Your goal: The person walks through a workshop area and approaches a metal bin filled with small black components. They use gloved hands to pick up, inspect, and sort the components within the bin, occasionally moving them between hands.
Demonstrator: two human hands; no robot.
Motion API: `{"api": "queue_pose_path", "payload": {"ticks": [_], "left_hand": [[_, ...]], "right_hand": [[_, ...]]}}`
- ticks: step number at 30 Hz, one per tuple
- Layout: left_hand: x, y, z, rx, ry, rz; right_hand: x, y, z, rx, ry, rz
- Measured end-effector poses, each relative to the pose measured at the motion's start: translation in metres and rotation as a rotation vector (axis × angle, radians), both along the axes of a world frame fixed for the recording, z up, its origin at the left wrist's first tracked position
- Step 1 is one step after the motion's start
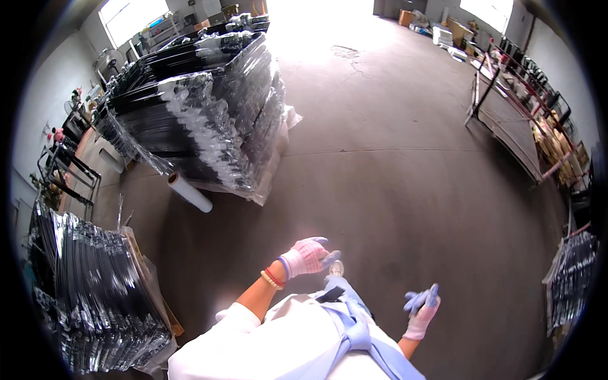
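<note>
Both gloved hands hung empty and loosely spread, the left hand (308, 255) out front and the right hand (421, 310) at the side. Nearest lay a roll of plastic film (189, 192) on the floor (392, 183), beside the wrapped stack (209, 107) it presumably served.

Bare concrete floor (392, 183), sunlit doorway (316, 19), bright windows (126, 16)

- There is a single view, from a fisheye camera worn on the person's head.
- It looks steeply down and forward over the person's own torso at the lower middle of the frame.
- The concrete floor (392, 190) fills the centre, seen from standing height.
- Straight lines bend near the rim; a dark circular border cuts the corners.
- The far doorway glare sits at the top middle.
- No second view shares this scene.
</note>
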State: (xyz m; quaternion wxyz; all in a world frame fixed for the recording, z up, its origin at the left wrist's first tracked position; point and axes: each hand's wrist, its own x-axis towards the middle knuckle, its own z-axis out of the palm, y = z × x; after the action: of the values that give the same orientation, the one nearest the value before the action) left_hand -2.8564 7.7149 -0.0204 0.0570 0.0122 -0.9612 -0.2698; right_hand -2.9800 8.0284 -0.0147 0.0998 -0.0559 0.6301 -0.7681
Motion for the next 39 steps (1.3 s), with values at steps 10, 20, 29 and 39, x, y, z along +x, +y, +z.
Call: {"api": "queue_pose_path", "payload": {"ticks": [10,20,29,39], "left_hand": [[-0.064,-0.230,-0.026,0.065,-0.069,0.682],[-0.259,-0.545,0.008,-0.120,0.177,0.734],[-0.517,-0.715,0.048,-0.111,0.108,0.174],[-0.644,-0.926,0.020,-0.018,-0.464,0.405]], "right_hand": [[-0.268,-0.355,0.085,0.134,0.266,0.761],[-0.378,-0.634,0.062,0.152,0.015,0.768],[-0.567,-0.752,-0.016,0.043,-0.151,0.094],[-0.804,-1.063,-0.001,-0.011,0.037,0.382]]}}
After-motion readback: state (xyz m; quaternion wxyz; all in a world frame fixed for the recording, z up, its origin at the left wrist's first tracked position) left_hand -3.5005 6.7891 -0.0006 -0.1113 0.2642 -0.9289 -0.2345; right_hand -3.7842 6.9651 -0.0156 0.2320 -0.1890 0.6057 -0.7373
